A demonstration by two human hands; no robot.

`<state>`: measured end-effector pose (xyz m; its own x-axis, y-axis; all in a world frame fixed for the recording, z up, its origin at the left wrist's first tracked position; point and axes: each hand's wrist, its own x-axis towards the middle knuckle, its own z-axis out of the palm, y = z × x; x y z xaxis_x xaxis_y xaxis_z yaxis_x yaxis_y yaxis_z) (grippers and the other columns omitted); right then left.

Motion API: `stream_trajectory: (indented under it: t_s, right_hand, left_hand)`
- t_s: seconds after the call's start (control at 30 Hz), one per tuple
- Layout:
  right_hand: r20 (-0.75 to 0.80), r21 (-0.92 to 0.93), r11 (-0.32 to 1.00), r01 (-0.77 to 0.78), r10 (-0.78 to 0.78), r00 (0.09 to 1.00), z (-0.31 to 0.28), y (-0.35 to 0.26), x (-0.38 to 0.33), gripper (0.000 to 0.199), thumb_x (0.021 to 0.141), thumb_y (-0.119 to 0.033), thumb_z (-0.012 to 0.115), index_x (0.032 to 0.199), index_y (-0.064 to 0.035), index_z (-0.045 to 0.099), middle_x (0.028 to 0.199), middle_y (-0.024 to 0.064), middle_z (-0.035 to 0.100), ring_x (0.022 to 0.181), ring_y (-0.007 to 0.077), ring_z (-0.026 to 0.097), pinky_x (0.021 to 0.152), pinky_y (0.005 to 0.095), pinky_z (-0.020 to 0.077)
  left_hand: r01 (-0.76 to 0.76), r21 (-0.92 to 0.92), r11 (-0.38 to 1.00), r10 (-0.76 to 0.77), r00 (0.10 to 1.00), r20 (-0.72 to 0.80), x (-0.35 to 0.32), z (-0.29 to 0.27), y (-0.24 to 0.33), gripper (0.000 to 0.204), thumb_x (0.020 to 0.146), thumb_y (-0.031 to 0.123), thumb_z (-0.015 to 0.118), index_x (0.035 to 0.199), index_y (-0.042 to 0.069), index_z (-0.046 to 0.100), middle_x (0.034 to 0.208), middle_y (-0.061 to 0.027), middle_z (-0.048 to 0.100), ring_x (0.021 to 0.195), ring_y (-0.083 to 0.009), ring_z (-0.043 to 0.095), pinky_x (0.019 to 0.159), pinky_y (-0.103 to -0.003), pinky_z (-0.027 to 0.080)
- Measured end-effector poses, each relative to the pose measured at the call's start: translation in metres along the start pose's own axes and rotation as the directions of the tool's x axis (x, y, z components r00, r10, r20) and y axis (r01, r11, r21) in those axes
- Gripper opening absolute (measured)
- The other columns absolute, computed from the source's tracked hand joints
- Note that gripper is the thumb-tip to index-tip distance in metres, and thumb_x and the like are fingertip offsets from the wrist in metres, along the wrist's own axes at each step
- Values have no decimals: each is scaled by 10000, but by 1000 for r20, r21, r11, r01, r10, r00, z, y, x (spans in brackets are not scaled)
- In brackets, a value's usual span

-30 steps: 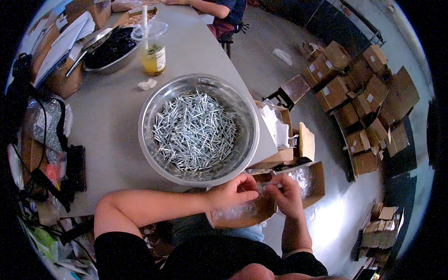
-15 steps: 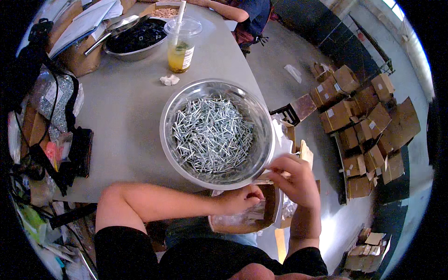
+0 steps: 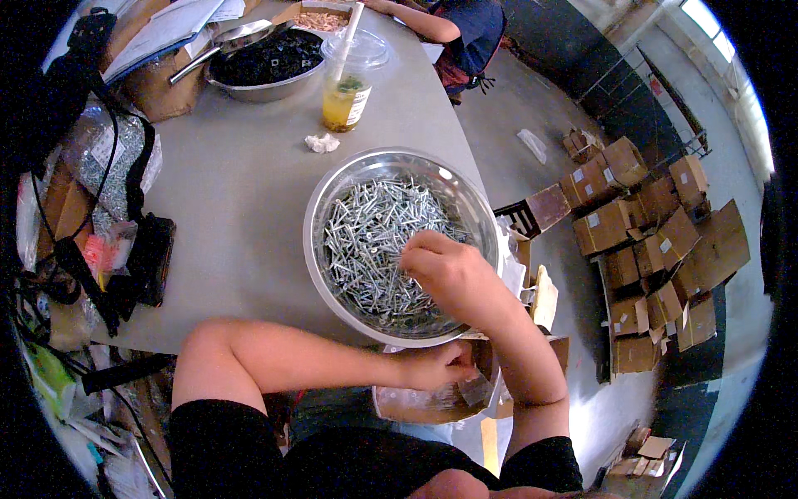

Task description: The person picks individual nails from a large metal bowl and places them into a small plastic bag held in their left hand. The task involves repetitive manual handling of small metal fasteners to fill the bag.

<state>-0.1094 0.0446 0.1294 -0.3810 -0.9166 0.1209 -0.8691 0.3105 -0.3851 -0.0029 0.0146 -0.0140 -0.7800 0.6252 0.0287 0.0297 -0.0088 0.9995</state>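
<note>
Your two hands are apart. Your right hand [image 3: 449,270] is over the screws [image 3: 366,241], fingers bunched downward; you cannot tell from this angle whether they grip any. Your left hand [image 3: 434,368] is lower, just outside the bowl's near rim, thumb and fingers pinched on a clear plastic bag [image 3: 476,388] above an open cardboard box [image 3: 416,406]. The screws lie heaped in the steel bowl [image 3: 312,258], ahead of your left hand and under your right. The bowl sits at the near right corner of the worktop [image 3: 224,224], close to its right edge. Leftward, you have grey surface as far as a black case [image 3: 158,258]. Beyond the bowl stand a crumpled tissue [image 3: 322,144] and a lidded drink cup [image 3: 342,104], limiting your reach forward.
</note>
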Motion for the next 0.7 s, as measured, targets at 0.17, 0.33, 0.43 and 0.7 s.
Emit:
stream_trajectory:
  t_s: [0.17, 0.33, 0.43, 0.7]
  right_hand:
    - [-186, 7, 994, -109, 109, 977, -5, 4, -11, 75, 770, -14, 680, 842, -28, 665, 801, 120, 655, 737, 304, 659, 670, 370, 533]
    - [-266, 71, 982, -175, 188, 945, -12, 8, -29, 88, 779, -45, 709, 863, -29, 691, 795, 128, 683, 702, 255, 675, 652, 327, 537]
    - [-242, 159, 946, -283, 315, 918, -18, 4, -41, 104, 780, -36, 717, 879, -17, 693, 812, 111, 699, 705, 188, 681, 654, 292, 542]
    - [-301, 366, 839, -402, 515, 802, -21, 0, -90, 99, 776, -53, 724, 871, -38, 698, 846, 94, 708, 740, 196, 693, 679, 312, 549]
  left_hand:
    - [-225, -92, 970, 215, 971, -105, 8, 11, -23, 226, 917, 233, 610, 925, 7, 621, 907, -137, 654, 837, -226, 618, 792, -347, 478]
    - [-162, 55, 985, 161, 987, 6, 0, -5, 4, 224, 929, 213, 583, 1022, 15, 635, 989, -143, 665, 927, -229, 616, 851, -370, 484]
    - [-112, 43, 993, 113, 993, -21, -6, -5, 13, 231, 924, 246, 606, 910, 16, 599, 835, -118, 621, 775, -206, 577, 734, -356, 467]
    - [58, -167, 984, -62, 998, -22, -11, -12, 30, 283, 903, 306, 645, 872, 25, 630, 751, -73, 603, 688, -151, 544, 667, -312, 457]
